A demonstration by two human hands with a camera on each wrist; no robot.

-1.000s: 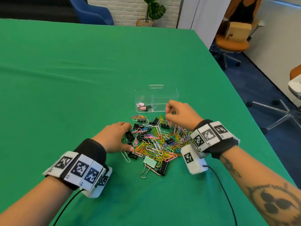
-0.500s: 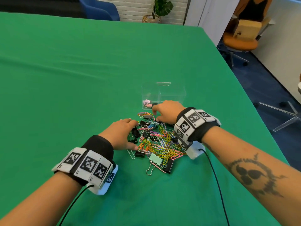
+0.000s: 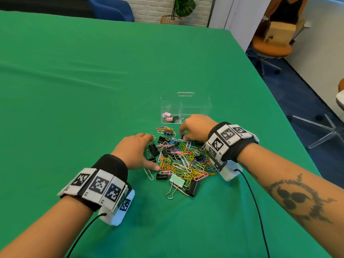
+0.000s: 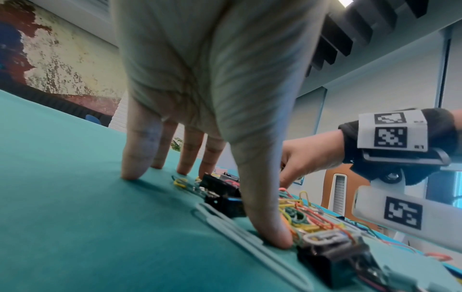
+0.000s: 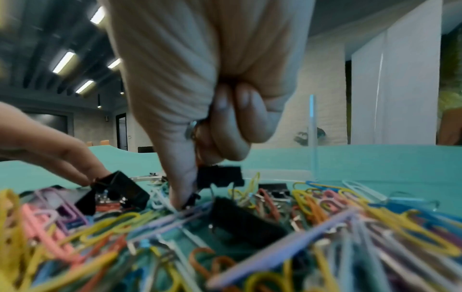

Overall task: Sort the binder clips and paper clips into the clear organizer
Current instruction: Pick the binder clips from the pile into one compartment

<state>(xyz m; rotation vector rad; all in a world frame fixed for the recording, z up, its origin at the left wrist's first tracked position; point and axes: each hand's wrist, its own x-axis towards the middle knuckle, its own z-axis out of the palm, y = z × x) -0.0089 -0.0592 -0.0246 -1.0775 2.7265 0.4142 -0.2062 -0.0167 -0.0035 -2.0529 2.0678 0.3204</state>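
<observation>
A heap of coloured paper clips (image 3: 186,164) mixed with black binder clips (image 3: 154,149) lies on the green table. Just beyond it stands the clear organizer (image 3: 195,107); its left compartment holds pink and black binder clips (image 3: 168,116). My left hand (image 3: 147,151) rests at the heap's left edge with straight fingers, fingertips (image 4: 130,173) and thumb pressing on the cloth. My right hand (image 3: 183,135) is at the heap's far edge. In the right wrist view its thumb and curled fingers (image 5: 225,122) pinch a small black binder clip (image 5: 222,178).
A mint binder clip (image 3: 176,180) and a large black one (image 3: 192,187) lie at the heap's near edge. The table's right edge (image 3: 279,108) drops to a floor with office chairs (image 3: 271,47). Green cloth (image 3: 74,90) stretches left and beyond.
My right hand has come from the organizer's front wall down and left to the heap's far edge and closed on a black binder clip. My left hand stays at the heap's left edge.
</observation>
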